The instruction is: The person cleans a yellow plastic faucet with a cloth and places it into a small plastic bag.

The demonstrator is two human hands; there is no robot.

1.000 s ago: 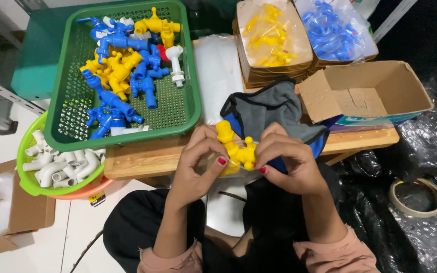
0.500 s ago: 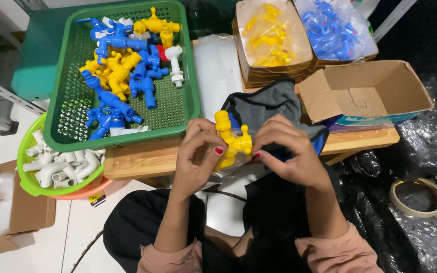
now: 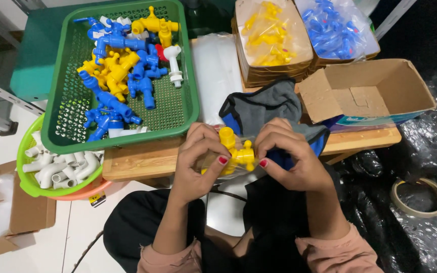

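1. The person sits at the near edge of a low wooden counter (image 3: pixel 142 161), both hands raised just in front of that edge.
2. The left hand (image 3: pixel 198 162) and the right hand (image 3: pixel 292 156) hold one yellow plastic tap (image 3: pixel 234 150) between them; it sits inside a clear plastic bag (image 3: pixel 213 164) that is hard to make out.
3. The left hand's fingers are clenched around the bag and the tap's left side, thumb pressed on the front.
4. The right hand's fingers grasp the tap's right side, curled over the top with the thumb beneath.
5. The tap hangs just off the near edge of the counter, about midway along it, above the person's lap.
6. Just behind the hands, a grey and blue cloth (image 3: pixel 269 108) lies on the counter.
7. A green perforated tray (image 3: pixel 180 108) fills the counter's left part, heaped with blue taps (image 3: pixel 112 103), more yellow ones and a few white pieces.
8. Toward the far right corner stand two lined boxes, one of yellow taps (image 3: pixel 271 30), one of blue taps (image 3: pixel 337 28).
9. An open empty cardboard box (image 3: pixel 375 93) sits at the right edge.
10. Below the counter's left end, a green basket (image 3: pixel 26 177) holds white pipe elbows (image 3: pixel 61 169).
11. A roll of tape (image 3: pixel 421 197) lies on black sheeting to the right.
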